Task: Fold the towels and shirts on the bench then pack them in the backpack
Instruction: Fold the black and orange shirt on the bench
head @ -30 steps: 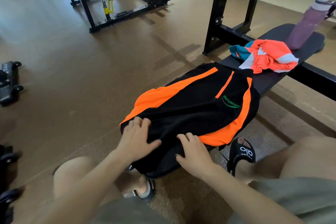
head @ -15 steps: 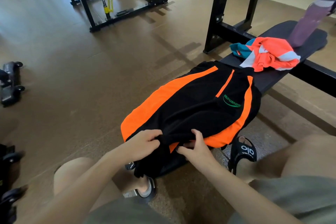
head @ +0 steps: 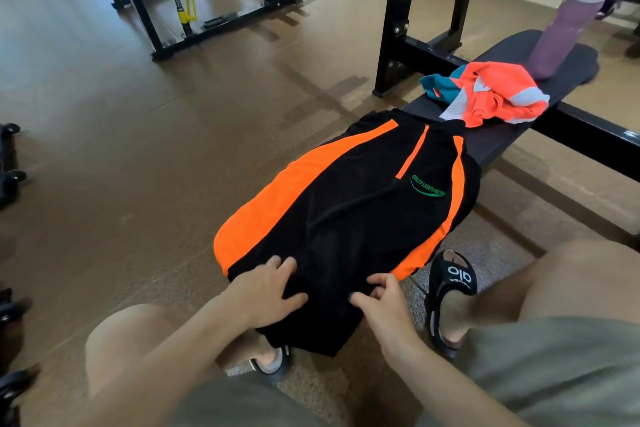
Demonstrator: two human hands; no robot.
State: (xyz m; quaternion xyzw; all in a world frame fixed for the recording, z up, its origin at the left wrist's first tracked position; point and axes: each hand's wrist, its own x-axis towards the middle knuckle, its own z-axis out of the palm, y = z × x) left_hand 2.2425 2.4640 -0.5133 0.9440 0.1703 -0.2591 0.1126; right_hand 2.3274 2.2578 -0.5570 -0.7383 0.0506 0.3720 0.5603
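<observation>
Presently: black-and-orange shirt (head: 349,208) spread over bench (head: 502,146) near end; left hand (head: 266,291) flat, released; right hand (head: 381,298) pinching hem.

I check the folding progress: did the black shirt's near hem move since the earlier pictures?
Yes. The shirt's hem, bunched up before, now hangs lower over the near end of the bench.
</observation>
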